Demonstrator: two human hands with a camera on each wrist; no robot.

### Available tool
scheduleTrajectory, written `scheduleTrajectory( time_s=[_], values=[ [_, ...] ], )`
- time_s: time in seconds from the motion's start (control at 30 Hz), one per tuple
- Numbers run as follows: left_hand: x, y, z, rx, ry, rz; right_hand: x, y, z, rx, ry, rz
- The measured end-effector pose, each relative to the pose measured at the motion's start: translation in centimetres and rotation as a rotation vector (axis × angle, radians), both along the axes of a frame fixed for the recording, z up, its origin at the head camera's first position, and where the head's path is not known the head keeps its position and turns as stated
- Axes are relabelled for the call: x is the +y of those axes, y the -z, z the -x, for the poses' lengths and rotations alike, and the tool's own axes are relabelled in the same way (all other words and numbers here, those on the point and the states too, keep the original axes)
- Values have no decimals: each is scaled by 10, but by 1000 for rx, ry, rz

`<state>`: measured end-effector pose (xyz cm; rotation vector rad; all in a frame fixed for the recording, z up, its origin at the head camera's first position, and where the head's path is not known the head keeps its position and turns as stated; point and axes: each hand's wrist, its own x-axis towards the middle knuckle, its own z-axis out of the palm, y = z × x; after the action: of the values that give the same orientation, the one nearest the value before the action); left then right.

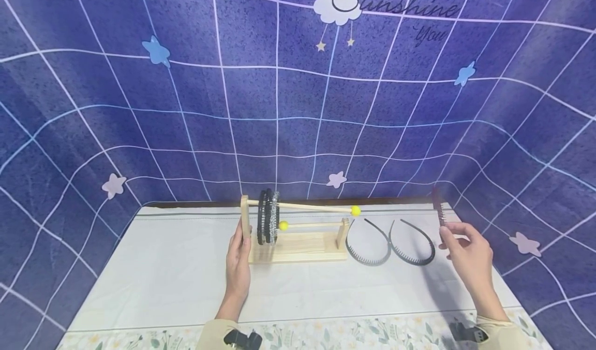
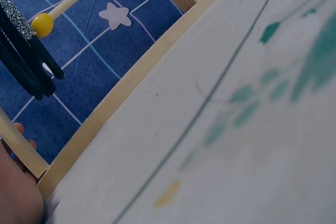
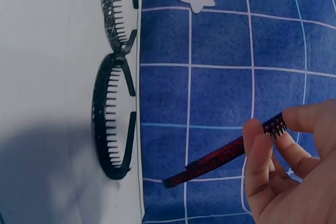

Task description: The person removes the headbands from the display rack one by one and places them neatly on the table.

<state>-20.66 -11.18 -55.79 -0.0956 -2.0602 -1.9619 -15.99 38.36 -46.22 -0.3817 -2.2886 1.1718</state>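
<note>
A pale wooden rack [image 1: 298,254] has two rods with yellow ball ends. Over its upper rod, near the left post [image 1: 245,215], hang several dark headbands [image 1: 263,218] and a silver glittery headband [image 1: 274,225]. My left hand [image 1: 239,264] holds that left post; in the left wrist view, fingertips [image 2: 20,128] show behind the wood. Off to the right, my right hand [image 1: 470,254] pinches a dark red glittery headband [image 3: 220,158] between thumb and fingers, raised above the table. Its toothed inner side shows in the right wrist view.
Two toothed headbands lie side by side right of the rack: a grey glittery one [image 1: 368,262] and a black one [image 1: 421,262]. A white cloth [image 1: 163,277] with a floral border covers the table. Blue checked fabric [image 1: 298,96] stands behind and at both sides.
</note>
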Motion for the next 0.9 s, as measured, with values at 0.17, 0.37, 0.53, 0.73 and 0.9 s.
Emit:
scheduleTrajectory(
  time_s=[0.17,0.37,0.53,0.73,0.9],
  values=[
    [1,1,1,-1,3,-12,7,4,-1,23,3,-48],
    [1,0,1,0,1,-14,14,8,-3,26,27,-97],
    [1,-1,0,2,-4,-5,21,10,-6,-16,39,-117],
    [0,-1,0,-2,-5,-2,30,15,-10,-78,75,-171],
    [-1,0,0,-4,-1,3,39,21,-10,-83,98,-224]
  ],
)
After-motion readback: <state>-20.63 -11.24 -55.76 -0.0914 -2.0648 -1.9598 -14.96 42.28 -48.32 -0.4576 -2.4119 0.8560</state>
